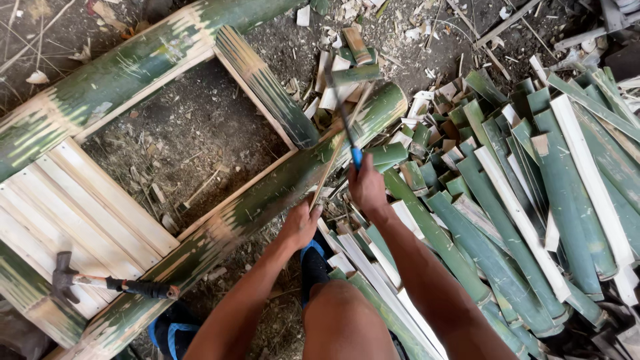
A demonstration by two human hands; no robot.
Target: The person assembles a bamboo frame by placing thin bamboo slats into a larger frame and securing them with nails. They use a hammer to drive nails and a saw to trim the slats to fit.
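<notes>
My right hand (367, 189) grips the blue handle of a knife (345, 120) whose dark blade points away from me, over the end of a thick green bamboo pole (267, 200). My left hand (300, 223) holds a thin pale bamboo strip (337, 150) that leans upright against that pole, beside the blade. My bare knee shows at the bottom middle.
A bamboo frame with pale flat slats (80, 213) lies to the left, a hammer (100, 283) resting on it. A big heap of split green bamboo slats (520, 200) fills the right. Chips and offcuts (347, 53) litter the dirt ground beyond the pole.
</notes>
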